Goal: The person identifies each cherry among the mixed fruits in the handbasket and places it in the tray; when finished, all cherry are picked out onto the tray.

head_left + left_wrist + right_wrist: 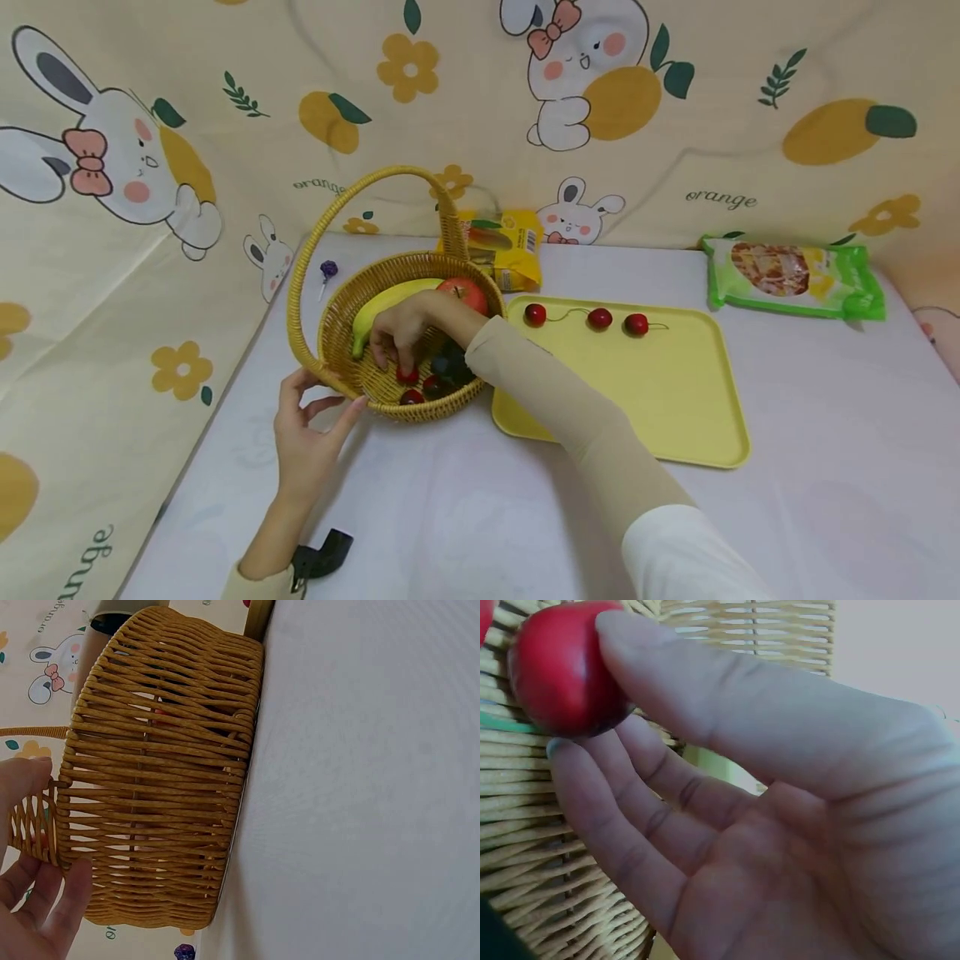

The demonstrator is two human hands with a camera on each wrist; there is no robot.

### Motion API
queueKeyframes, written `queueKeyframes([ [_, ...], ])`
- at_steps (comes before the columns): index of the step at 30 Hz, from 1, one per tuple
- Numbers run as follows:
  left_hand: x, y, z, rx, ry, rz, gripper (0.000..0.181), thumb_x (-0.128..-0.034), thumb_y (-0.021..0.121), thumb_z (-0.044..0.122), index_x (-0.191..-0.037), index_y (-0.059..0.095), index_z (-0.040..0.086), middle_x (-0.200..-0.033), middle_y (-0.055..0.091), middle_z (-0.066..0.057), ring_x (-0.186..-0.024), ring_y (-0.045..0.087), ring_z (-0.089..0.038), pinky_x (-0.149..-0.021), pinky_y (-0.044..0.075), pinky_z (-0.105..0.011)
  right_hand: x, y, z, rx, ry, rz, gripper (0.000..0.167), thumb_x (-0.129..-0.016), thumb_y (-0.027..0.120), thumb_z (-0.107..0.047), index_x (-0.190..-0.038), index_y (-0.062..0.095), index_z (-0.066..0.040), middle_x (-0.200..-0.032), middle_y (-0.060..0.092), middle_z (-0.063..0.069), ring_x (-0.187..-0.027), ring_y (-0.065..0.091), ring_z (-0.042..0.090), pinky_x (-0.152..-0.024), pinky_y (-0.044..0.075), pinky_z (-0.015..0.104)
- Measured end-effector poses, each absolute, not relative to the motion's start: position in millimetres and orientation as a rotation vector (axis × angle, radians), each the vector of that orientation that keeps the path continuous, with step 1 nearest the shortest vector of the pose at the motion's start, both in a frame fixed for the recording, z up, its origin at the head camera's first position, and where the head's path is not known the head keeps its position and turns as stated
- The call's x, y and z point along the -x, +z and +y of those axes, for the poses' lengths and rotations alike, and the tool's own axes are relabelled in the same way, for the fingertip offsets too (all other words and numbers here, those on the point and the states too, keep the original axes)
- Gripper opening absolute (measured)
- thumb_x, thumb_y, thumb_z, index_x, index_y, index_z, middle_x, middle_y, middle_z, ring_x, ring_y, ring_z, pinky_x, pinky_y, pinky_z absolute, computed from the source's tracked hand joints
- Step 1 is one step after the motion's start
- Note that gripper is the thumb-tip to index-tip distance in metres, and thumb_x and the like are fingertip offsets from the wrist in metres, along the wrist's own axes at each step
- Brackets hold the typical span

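Right hand (780, 825) pinches 1 cherry (568, 675) inside the wicker basket (453, 406).

Tabletop set-up, room type unclear: white table (840, 467), bunny-print backdrop (468, 117).

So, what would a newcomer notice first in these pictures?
Probably the wicker basket, left of centre on the white table, where the right hand pinches a cherry. Next, perhaps, three cherries lined up on the yellow tray beside the basket. The rabbit-printed cloth behind draws attention.

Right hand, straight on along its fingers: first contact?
Probably the woven floor of the basket, with the cherry pinched in the right hand touching first; depth is unclear.
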State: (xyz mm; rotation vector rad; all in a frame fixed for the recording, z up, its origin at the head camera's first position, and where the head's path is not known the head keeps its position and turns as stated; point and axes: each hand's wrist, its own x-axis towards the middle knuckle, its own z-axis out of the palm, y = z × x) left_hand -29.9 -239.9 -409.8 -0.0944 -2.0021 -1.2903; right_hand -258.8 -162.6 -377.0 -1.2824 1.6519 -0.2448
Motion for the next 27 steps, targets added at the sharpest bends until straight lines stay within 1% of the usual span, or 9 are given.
queueKeyframes([
  [3,30.2,-412.8,-241.6,0.097,-1.286,-1.998,0.062,-0.0647,0.074,-0.028,-0.12,0.046,-0.022,-0.114,0.055,0.001,-0.103,0.055,-0.016,-0.077,0.056,-0.016,257.8,-377.1,-161.5,1.311,-0.242,1.665,0.028,-0.083,0.08,-0.002,-0.11,0.071,0.0,-0.096,0.068,0.005,-0.084,0.058,0.011,-0.074,0.052,0.022],
  [4,30.1,-413.8,-242.1,0.094,-1.285,-2.0,0.063,-0.0647,0.074,-0.028,-0.12,0.046,-0.022,-0.115,0.055,0.005,-0.103,0.055,-0.015,-0.077,0.056,-0.016,257.7,-377.3,-161.1,1.32,-0.239,1.669,0.027,-0.083,0.08,-0.003,-0.108,0.072,0.0,-0.096,0.07,0.004,-0.083,0.06,0.01,-0.074,0.053,0.022],
  [7,29.8,-416.2,-243.2,0.085,-1.282,-2.01,0.063,-0.0651,0.075,-0.027,-0.121,0.046,-0.02,-0.116,0.054,0.008,-0.104,0.054,-0.015,-0.078,0.055,-0.015,257.7,-377.7,-159.7,1.324,-0.239,1.684,0.02,-0.083,0.081,-0.005,-0.102,0.076,-0.001,-0.092,0.073,0.002,-0.077,0.062,0.008,-0.072,0.055,0.023],
  [12,29.4,-418.8,-244.1,0.084,-1.279,-2.018,0.063,-0.0653,0.075,-0.027,-0.122,0.046,-0.02,-0.116,0.054,0.007,-0.104,0.054,-0.02,-0.078,0.055,-0.015,258.0,-379.4,-157.2,1.326,-0.262,1.696,0.013,-0.083,0.081,-0.007,-0.095,0.077,-0.004,-0.087,0.073,0.001,-0.071,0.062,0.008,-0.069,0.055,0.024],
  [16,28.9,-417.0,-242.2,0.089,-1.28,-2.019,0.063,-0.0658,0.075,-0.026,-0.122,0.046,-0.02,-0.117,0.054,0.007,-0.103,0.054,-0.023,-0.079,0.055,-0.015,259.1,-379.9,-156.0,1.357,-0.331,1.684,0.015,-0.083,0.081,-0.007,-0.097,0.076,-0.004,-0.088,0.072,0.001,-0.075,0.062,0.008,-0.07,0.054,0.022],
  [20,28.9,-411.9,-239.0,0.103,-1.279,-2.013,0.062,-0.0661,0.074,-0.026,-0.121,0.046,-0.021,-0.116,0.054,0.009,-0.102,0.054,-0.024,-0.079,0.055,-0.014,260.7,-377.8,-156.1,1.389,-0.542,1.589,0.018,-0.084,0.079,-0.003,-0.101,0.072,0.0,-0.089,0.068,0.004,-0.08,0.059,0.011,-0.072,0.052,0.022],
  [23,29.4,-408.5,-237.3,0.106,-1.283,-2.005,0.061,-0.0665,0.074,-0.026,-0.12,0.046,-0.022,-0.116,0.054,0.009,-0.102,0.054,-0.025,-0.078,0.055,-0.015,260.9,-373.2,-155.6,1.408,-0.712,1.488,0.019,-0.085,0.075,0.0,-0.103,0.071,0.001,-0.091,0.065,0.007,-0.084,0.056,0.015,-0.074,0.054,0.026],
  [25,29.5,-407.0,-236.8,0.103,-1.288,-1.999,0.06,-0.0665,0.074,-0.026,-0.12,0.045,-0.023,-0.115,0.055,0.009,-0.101,0.054,-0.025,-0.078,0.055,-0.015,260.3,-368.0,-153.8,1.421,-0.803,1.454,0.018,-0.087,0.073,-0.001,-0.104,0.071,0.0,-0.093,0.065,0.009,-0.086,0.058,0.018,-0.076,0.057,0.029],
  [27,28.9,-406.6,-237.1,0.089,-1.288,-2.0,0.061,-0.0665,0.074,-0.026,-0.12,0.045,-0.023,-0.114,0.056,0.005,-0.102,0.054,-0.023,-0.079,0.055,-0.015,258.9,-359.2,-149.0,1.4,-0.884,1.449,0.017,-0.089,0.07,-0.003,-0.106,0.07,0.0,-0.097,0.065,0.01,-0.09,0.061,0.023,-0.081,0.059,0.034],
])
